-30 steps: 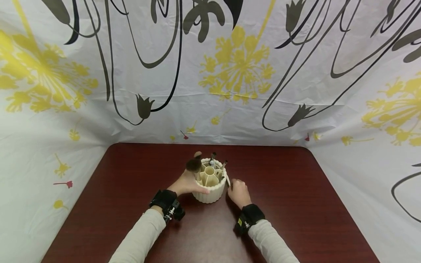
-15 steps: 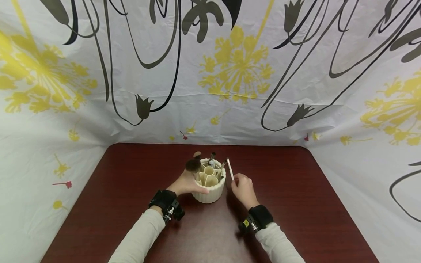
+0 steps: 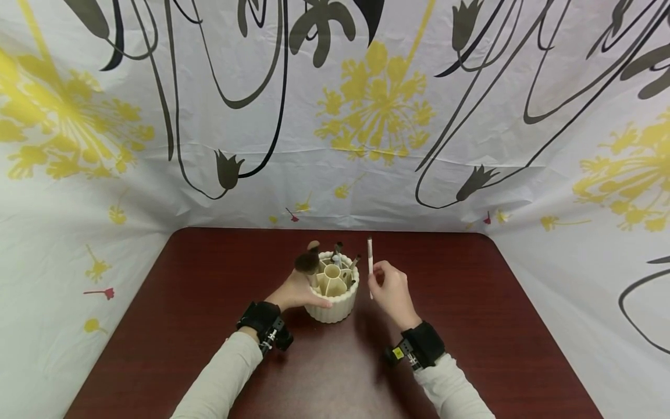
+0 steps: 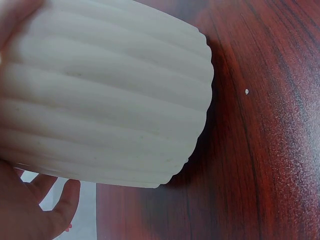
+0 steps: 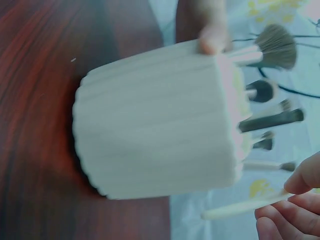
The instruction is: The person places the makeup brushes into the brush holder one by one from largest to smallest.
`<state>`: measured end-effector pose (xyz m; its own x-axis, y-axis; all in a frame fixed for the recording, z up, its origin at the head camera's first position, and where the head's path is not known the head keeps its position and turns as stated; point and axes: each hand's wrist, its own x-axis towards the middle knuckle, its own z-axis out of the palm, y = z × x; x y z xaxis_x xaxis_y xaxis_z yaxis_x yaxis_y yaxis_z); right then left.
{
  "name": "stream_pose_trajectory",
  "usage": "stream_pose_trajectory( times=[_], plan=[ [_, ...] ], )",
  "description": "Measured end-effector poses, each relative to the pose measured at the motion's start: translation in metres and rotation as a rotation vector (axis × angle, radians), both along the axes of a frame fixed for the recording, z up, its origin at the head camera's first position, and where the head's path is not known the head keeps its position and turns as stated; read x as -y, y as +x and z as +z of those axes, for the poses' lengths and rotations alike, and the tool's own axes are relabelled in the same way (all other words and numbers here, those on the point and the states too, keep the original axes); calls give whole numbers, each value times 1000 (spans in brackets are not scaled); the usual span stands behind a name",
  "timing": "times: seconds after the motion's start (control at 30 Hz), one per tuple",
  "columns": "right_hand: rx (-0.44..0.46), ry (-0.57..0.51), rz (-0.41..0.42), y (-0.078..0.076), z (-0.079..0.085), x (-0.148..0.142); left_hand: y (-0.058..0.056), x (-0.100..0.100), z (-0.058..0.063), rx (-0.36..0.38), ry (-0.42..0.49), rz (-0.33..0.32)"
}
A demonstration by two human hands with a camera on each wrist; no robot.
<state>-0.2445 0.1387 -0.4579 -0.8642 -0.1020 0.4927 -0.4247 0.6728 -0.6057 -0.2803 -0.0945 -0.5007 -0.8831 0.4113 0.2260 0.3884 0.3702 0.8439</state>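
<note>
My left hand point(image 3: 297, 293) grips the left side of a cream, ribbed makeup brush holder point(image 3: 332, 311), thumb across its front near the rim. In the left wrist view the holder's fluted wall point(image 4: 110, 95) fills much of the picture, with fingers along its lower side. My right hand point(image 3: 392, 293) pinches a slim white makeup brush point(image 3: 370, 256), held nearly upright just right of the holder and apart from it. The right wrist view shows this brush's pale handle point(image 5: 240, 208) between thumb and fingers. Its dark tip shows only in the head view.
Several brushes stand in the holder's compartments, including a large fluffy brush point(image 5: 278, 47) and a smaller dark-headed brush point(image 5: 262, 91). Beneath is a dark red wood-grain table point(image 3: 220, 273). A white floral cloth point(image 3: 335, 116) hangs behind it and at both sides.
My right hand has risen and shifted right, away from the holder, bringing the slim brush from low beside the rim to nearly upright. The left hand and holder have stayed in place.
</note>
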Motion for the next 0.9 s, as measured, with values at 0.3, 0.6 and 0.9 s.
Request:
stream_pose_trajectory(
  times=[0.3,0.6,0.9],
  plan=[
    [-43,-20,60,2,16,8,-1,1,0,-8,6,-31],
    [-58,-61,91,0,23,13,9,-1,14,-39,20,-18],
    [-22,-45,70,1,20,17,18,0,35,2,17,-57]
  ],
)
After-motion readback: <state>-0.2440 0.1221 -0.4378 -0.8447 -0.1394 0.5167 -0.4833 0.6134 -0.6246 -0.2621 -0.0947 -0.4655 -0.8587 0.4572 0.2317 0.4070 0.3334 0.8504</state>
